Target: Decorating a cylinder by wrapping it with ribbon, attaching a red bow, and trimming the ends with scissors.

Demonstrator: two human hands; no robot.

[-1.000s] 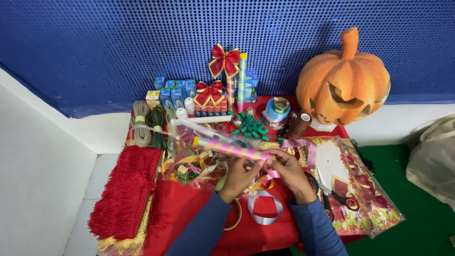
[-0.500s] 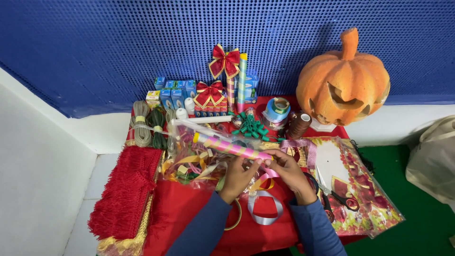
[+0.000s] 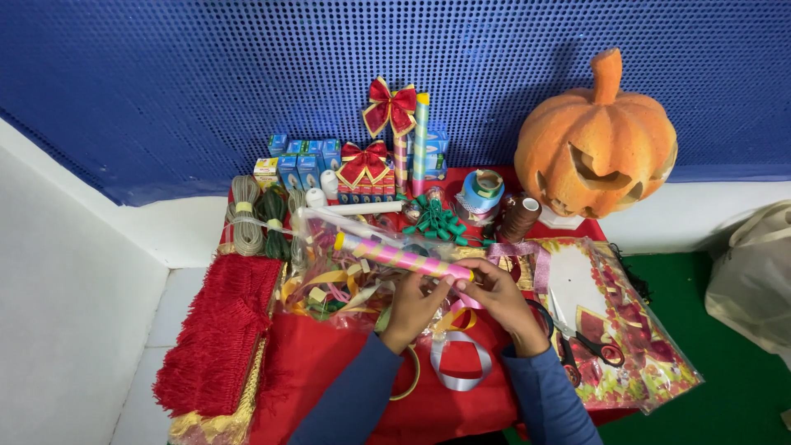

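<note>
Both hands, left [image 3: 412, 309] and right [image 3: 503, 301], pinch the near end of a pink striped roll [image 3: 404, 258] with their fingers, steadying it above the ribbons [image 3: 329, 292] mid-worktop [image 3: 329, 371]; scissors [image 3: 581, 342] lie right.

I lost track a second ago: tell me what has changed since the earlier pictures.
Almost nothing. Both hands, left and right, still pinch the near end of the striped roll, which has hardly shifted. The pumpkin, scissors and red fringe lie as before.
</note>
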